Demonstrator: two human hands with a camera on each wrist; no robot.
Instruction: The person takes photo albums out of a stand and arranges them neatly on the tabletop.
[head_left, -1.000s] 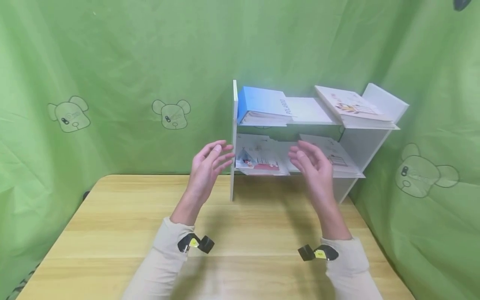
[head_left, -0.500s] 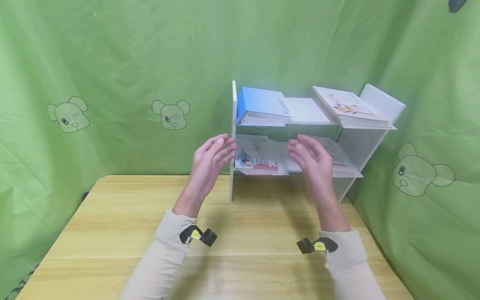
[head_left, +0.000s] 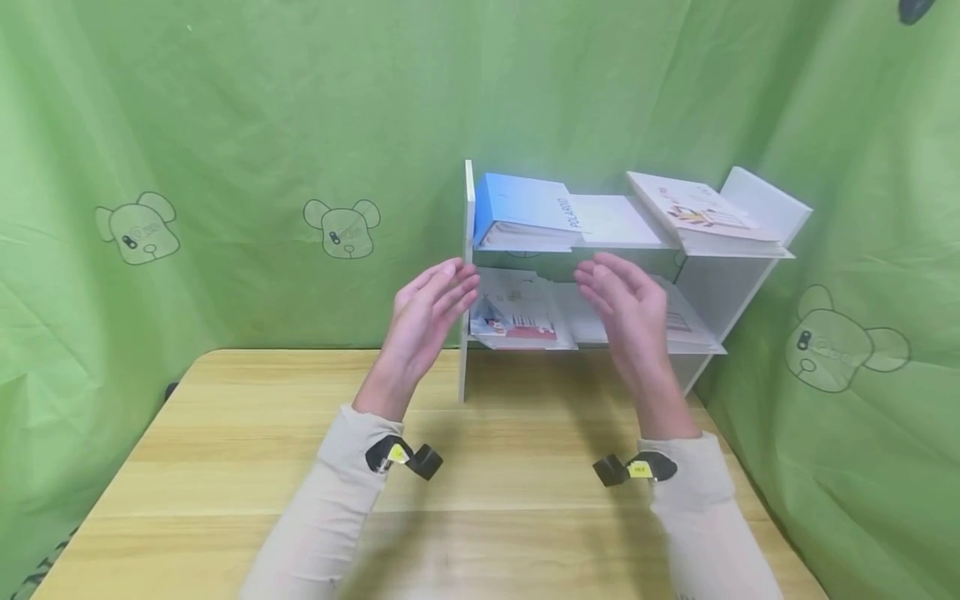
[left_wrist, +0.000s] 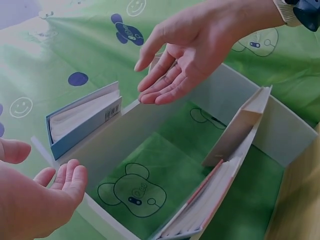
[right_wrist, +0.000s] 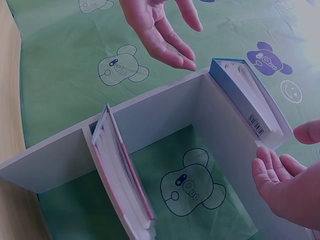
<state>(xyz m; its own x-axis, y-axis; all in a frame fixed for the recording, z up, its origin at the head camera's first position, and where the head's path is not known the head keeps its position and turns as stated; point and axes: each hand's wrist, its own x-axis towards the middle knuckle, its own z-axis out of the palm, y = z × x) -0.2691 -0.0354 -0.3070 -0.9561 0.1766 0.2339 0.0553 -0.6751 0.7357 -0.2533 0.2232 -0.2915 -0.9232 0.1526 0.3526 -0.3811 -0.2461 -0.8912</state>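
My left hand (head_left: 429,321) is raised in front of the left side panel of a white two-tier shelf (head_left: 618,221), fingers relaxed and holding nothing. Facing it, my right hand (head_left: 630,317) hovers before the shelf's middle, palm inward, also holding nothing. On the upper tier, at its left end, lies a thick blue album (head_left: 525,204) marked POLAROID. A white illustrated book (head_left: 697,204) lies at the right end of that tier. Below, several thin books (head_left: 525,312) lie on the left of the lower tier; the right hand partly hides another book (head_left: 682,321) there.
The shelf stands at the back right of a light wooden table (head_left: 285,467). Green curtains (head_left: 247,108) with bear-head prints hang behind and along the sides. Each sleeve carries a small black wrist camera (head_left: 405,456).
Both hands have risen a little toward the shelf, and the left one has also shifted slightly right. The album, books and shelf stay where they were.
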